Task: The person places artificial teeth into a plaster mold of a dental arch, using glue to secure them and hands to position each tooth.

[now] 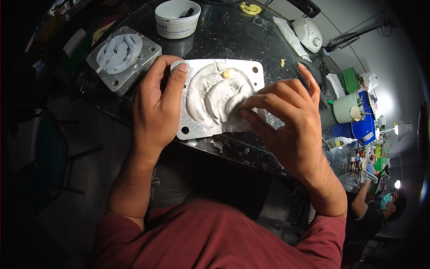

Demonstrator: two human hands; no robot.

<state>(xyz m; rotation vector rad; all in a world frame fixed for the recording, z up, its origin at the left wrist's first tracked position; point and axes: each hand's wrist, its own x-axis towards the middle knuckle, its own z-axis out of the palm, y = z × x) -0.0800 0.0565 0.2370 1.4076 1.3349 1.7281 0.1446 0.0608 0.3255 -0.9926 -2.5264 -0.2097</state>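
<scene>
A flat metal plate [251, 71] with corner holes lies on the dark worktop, carrying a horseshoe-shaped mound of grey-white plaster [210, 98] with a small yellow bit [226, 74] on top. My left hand [156, 107] grips the plate's left edge, thumb on its upper face. My right hand [286, 121] rests at the plate's right side, with thumb and fingertips pinched against the plaster mound. I cannot tell whether a small tool sits between those fingertips.
A second square metal flask half [105, 69] filled with pale plaster sits at the back left. Behind it stands a white tub [177, 24]. A yellow cast [250, 7], a white device [308, 33], a green basket [346, 108] and another seated person [376, 208] are to the right.
</scene>
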